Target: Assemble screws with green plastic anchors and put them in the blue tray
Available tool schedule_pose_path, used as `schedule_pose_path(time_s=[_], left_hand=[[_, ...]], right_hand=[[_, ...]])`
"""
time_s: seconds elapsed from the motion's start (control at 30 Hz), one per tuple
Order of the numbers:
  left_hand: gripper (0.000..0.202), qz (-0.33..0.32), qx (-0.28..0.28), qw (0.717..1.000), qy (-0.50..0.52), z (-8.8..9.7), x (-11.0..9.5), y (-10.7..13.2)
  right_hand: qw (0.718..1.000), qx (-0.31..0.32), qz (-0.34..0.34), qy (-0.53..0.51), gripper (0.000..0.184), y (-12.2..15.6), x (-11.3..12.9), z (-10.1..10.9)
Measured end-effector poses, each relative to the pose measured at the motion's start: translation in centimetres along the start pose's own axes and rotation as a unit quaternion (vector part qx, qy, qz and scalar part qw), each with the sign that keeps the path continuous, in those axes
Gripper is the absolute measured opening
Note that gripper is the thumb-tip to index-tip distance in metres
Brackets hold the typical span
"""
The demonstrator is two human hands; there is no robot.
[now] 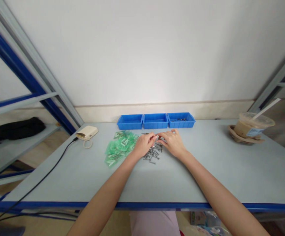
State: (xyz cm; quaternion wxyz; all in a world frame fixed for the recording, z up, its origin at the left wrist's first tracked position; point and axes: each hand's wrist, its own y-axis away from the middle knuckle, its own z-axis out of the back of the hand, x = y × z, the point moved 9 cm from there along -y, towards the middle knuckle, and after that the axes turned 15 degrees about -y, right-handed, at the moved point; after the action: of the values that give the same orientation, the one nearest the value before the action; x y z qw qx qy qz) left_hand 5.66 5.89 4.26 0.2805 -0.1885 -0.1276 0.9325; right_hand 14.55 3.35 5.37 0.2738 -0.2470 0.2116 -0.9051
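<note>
My left hand (144, 144) and my right hand (172, 142) meet fingertip to fingertip over a pile of metal screws (152, 154) in the middle of the table. The fingers of both hands are pinched together. Whatever lies between them is too small and too hidden to name. Part of the pile is covered by the hands. Just left of my left hand lie crumpled green plastic bags (120, 148) with small pale pieces showing through.
Behind the hands stand three blue bins: left (130, 126), middle (155, 125) and right (181, 124), the last holding several screws. A white device (87, 132) with a black cable (51, 170) sits left. A drink cup (249, 126) stands in a cardboard holder (242, 139) at right.
</note>
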Motion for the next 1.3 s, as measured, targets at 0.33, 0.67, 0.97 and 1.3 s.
schedule_pose_path(time_s=[0.33,0.67,0.97,1.3], left_hand=[[0.030,-0.008,-0.008,1.000,-0.003,0.4,0.0,0.0],[0.039,0.022,-0.026,0.998,-0.048,0.3,0.8,0.2],[0.042,0.009,-0.018,1.000,-0.011,0.7,1.0,0.0],[0.041,-0.003,0.013,1.000,0.022,0.0,0.2,0.1]], right_hand=[[0.997,-0.001,-0.032,-0.065,0.029,-0.1,-0.3,0.2],[0.985,-0.022,-0.057,-0.159,0.024,-0.2,-0.7,-0.2],[0.985,-0.015,-0.057,-0.161,0.022,-0.3,-0.5,-0.8],[0.978,0.013,-0.066,-0.198,0.023,-0.3,-1.0,0.2]])
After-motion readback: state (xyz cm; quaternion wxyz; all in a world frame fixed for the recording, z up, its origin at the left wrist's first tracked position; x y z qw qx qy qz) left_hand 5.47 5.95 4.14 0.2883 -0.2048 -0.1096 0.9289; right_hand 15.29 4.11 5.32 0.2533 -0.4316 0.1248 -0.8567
